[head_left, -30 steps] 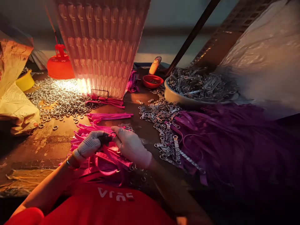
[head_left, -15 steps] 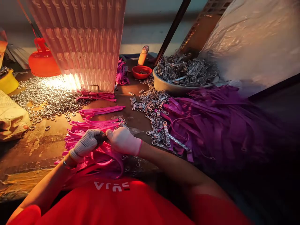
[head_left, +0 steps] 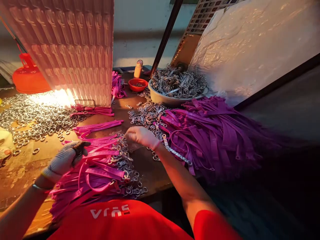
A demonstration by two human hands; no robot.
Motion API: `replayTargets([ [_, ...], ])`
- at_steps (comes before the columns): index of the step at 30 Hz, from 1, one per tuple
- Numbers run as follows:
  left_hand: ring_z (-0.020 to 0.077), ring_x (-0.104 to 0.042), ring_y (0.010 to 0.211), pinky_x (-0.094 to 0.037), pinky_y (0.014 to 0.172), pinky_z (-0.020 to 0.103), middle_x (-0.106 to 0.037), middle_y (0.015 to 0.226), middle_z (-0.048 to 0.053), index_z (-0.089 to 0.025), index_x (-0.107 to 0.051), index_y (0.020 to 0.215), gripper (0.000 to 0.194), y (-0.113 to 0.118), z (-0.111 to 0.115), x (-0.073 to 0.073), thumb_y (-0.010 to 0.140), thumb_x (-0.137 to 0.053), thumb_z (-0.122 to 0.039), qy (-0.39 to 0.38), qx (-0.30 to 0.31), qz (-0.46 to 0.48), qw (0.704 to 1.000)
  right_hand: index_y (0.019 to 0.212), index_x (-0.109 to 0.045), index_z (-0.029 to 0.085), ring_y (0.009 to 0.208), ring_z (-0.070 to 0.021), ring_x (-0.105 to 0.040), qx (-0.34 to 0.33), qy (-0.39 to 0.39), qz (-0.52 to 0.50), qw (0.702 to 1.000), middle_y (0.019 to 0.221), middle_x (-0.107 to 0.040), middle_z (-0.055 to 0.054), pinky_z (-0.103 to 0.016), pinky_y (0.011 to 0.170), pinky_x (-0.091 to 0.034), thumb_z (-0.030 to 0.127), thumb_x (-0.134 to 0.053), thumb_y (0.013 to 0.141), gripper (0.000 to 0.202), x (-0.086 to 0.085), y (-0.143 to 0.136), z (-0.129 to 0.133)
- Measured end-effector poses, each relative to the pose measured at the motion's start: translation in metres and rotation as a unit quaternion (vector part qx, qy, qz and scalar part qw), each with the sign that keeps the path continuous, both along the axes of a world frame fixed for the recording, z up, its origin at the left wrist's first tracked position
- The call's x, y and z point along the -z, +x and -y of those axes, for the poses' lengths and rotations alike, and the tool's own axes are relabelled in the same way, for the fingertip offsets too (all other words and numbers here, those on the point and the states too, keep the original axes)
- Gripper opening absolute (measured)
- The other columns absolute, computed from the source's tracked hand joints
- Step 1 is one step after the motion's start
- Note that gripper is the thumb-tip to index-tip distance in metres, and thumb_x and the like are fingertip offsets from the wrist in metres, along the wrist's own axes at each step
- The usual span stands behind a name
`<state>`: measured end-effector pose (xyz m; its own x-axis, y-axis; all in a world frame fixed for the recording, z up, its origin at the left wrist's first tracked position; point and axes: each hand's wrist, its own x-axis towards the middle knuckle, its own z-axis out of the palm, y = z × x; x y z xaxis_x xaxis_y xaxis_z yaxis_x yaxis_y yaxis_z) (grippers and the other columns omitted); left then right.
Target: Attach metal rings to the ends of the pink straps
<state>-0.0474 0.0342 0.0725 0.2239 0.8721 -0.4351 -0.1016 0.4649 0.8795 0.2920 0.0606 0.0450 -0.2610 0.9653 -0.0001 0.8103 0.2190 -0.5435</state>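
My left hand (head_left: pixel 65 159), in a dotted white glove with dark fingertips, is over the left side of a heap of pink straps (head_left: pixel 100 166). Its fingers are curled with a gap between them and the thumb, and no object shows in it. Metal rings (head_left: pixel 128 175) hang at the straps' right ends. My right hand (head_left: pixel 141 136), gloved in white, is just past the upper right of that heap, fingers bent; whether it holds anything is hidden. A larger pile of purple straps (head_left: pixel 212 133) lies to its right, with metal links (head_left: pixel 150 113) beside it.
Loose rings (head_left: pixel 40 116) spread at the left under a red lamp (head_left: pixel 30 78) and a ribbed translucent panel (head_left: pixel 75 50). Behind stand a red bowl (head_left: pixel 138 87), a small bottle (head_left: pixel 138 69) and a pale basin (head_left: pixel 160 96) heaped with metal pieces.
My hands have parted: the left moved left and down, the right moved up and away from it. The view has shifted right, and the rings on the strap ends now show.
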Motion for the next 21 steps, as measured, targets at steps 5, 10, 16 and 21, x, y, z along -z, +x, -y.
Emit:
replayTargets([
  [5, 0.0079, -0.046, 0.037, -0.032, 0.030, 0.019, -0.073, 0.081, 0.019, -0.001, -0.071, 0.108, 0.039, 0.030, 0.006, 0.005, 0.099, -0.052, -0.034, -0.132, 0.024, 0.164, 0.977, 0.120, -0.068, 0.003, 0.112, -0.0331, -0.063, 0.237, -0.007, 0.103, 0.966, 0.120, -0.068, -0.029, -0.038, 0.089, -0.042, 0.029, -0.057, 0.097, 0.036, 0.030, 0.013, -0.084],
  [10, 0.0032, -0.043, 0.039, -0.031, 0.035, 0.014, -0.071, 0.078, 0.012, -0.002, -0.068, 0.118, 0.034, 0.036, 0.016, 0.005, 0.085, -0.060, -0.008, -0.088, 0.025, 0.157, 0.983, 0.128, -0.062, 0.002, 0.122, -0.0361, -0.057, 0.280, 0.001, 0.111, 0.954, 0.128, -0.062, -0.032, -0.042, 0.097, -0.037, 0.014, -0.053, 0.093, 0.039, 0.066, -0.006, -0.110],
  [16, 0.0042, -0.040, 0.037, -0.024, 0.033, 0.017, -0.067, 0.067, 0.006, -0.008, -0.070, 0.097, 0.020, 0.031, 0.028, 0.015, 0.089, -0.068, -0.027, 0.005, 0.019, 0.025, 0.999, 0.122, -0.062, 0.006, 0.117, -0.0309, -0.058, 0.259, 0.022, 0.025, 0.965, 0.125, -0.065, -0.027, -0.039, 0.094, -0.040, 0.016, -0.039, 0.097, 0.035, 0.062, -0.007, -0.095],
  [21, 0.0062, -0.044, 0.041, -0.029, 0.037, 0.018, -0.068, 0.067, 0.006, -0.009, -0.067, 0.100, 0.024, 0.035, 0.034, 0.017, 0.095, -0.061, -0.032, 0.074, 0.032, -0.042, 0.996, 0.127, -0.053, 0.017, 0.088, -0.0156, -0.065, 0.127, 0.020, -0.076, 0.989, 0.112, -0.071, -0.010, -0.025, 0.075, -0.047, 0.027, -0.034, 0.101, 0.033, 0.042, -0.038, -0.038],
])
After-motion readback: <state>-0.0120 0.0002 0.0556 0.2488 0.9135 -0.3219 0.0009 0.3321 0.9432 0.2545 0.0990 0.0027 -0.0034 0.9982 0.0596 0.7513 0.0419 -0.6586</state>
